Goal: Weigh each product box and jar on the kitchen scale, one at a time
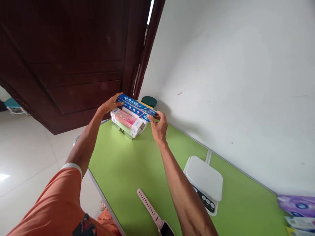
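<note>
On the green table (128,170), at the far end, gripping a long blue box (136,107) by its 2 ends, pinched between thumb and fingers of left hand (112,104) and right hand (159,127), above a pink-and-white box (126,118). Nearer, passing the right forearm between a white scale (204,177) and a pink-strapped watch (156,217).

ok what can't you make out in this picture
All in the head view:
- yellow item: mostly hidden behind the blue box
- scale: display partly covered by the right forearm
- watch: cut off by the bottom edge
- purple pack: cut off by the right edge
</note>
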`<state>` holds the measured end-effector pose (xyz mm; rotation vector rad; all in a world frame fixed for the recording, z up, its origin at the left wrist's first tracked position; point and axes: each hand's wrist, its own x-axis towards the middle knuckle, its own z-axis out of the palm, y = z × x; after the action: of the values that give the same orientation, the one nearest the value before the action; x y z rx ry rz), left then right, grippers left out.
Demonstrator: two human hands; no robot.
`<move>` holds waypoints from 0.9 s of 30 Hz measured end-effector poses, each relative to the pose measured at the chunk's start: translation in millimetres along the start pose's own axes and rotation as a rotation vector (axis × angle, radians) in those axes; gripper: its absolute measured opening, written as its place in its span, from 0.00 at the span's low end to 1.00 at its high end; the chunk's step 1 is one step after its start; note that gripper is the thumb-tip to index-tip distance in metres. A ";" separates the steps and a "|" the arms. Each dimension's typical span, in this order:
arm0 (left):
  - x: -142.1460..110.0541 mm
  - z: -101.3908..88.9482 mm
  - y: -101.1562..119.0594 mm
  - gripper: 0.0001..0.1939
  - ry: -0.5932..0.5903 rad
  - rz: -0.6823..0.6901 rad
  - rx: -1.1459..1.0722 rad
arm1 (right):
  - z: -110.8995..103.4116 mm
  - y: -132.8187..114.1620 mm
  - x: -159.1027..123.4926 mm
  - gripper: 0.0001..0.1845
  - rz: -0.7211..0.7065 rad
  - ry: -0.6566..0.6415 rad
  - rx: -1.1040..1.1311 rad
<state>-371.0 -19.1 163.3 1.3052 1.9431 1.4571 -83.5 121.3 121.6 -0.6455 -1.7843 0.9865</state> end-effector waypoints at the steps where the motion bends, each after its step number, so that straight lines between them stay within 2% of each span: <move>1: 0.1 -0.1 -0.6 0.43 0.005 -0.001 0.011 | 0.2 0.4 -0.3 0.40 0.001 0.001 0.007; 5: -1.4 -6.8 3.3 0.45 0.016 0.010 0.061 | 2.3 1.1 0.0 0.44 0.020 -0.029 0.047; 6: -3.5 -8.6 8.8 0.46 0.045 0.020 0.091 | 2.2 0.0 -0.3 0.46 0.031 -0.038 0.048; 8: -11.9 -7.8 28.0 0.45 0.180 0.060 0.182 | -1.7 -4.7 -4.4 0.49 0.052 -0.039 0.027; 11: -36.2 13.9 71.8 0.34 0.469 0.227 0.316 | -21.6 -15.2 -23.7 0.45 0.022 -0.040 -0.052; 13: -56.1 44.0 100.2 0.19 0.535 0.373 0.320 | -45.6 -19.9 -45.0 0.36 -0.020 -0.055 -0.110; 14: -65.6 63.8 112.0 0.13 0.487 0.409 0.325 | -61.2 -20.6 -57.4 0.31 -0.034 -0.047 -0.131; 15: -74.4 86.9 121.9 0.11 0.386 0.437 0.322 | -79.5 -20.3 -70.8 0.27 -0.040 -0.019 -0.152; 17: -89.9 142.1 137.1 0.13 0.085 0.490 0.254 | -125.1 -17.3 -100.7 0.21 -0.023 0.094 -0.200; 20: -107.0 237.5 152.5 0.19 -0.354 0.531 0.139 | -214.1 -7.3 -150.2 0.18 0.060 0.316 -0.290; 22: -112.9 300.3 160.8 0.23 -0.569 0.534 0.068 | -281.4 3.6 -182.7 0.20 0.122 0.471 -0.343; 24: -115.0 358.8 169.8 0.26 -0.741 0.496 0.009 | -349.2 16.6 -211.8 0.23 0.189 0.725 -0.456; 27: -116.2 439.9 186.6 0.35 -0.913 0.410 -0.035 | -443.5 35.1 -244.9 0.29 0.281 1.165 -0.535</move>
<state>97.9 126.3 134.0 1.9632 1.0823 0.7701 420.8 99.5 65.4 -1.4581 -0.8724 0.1319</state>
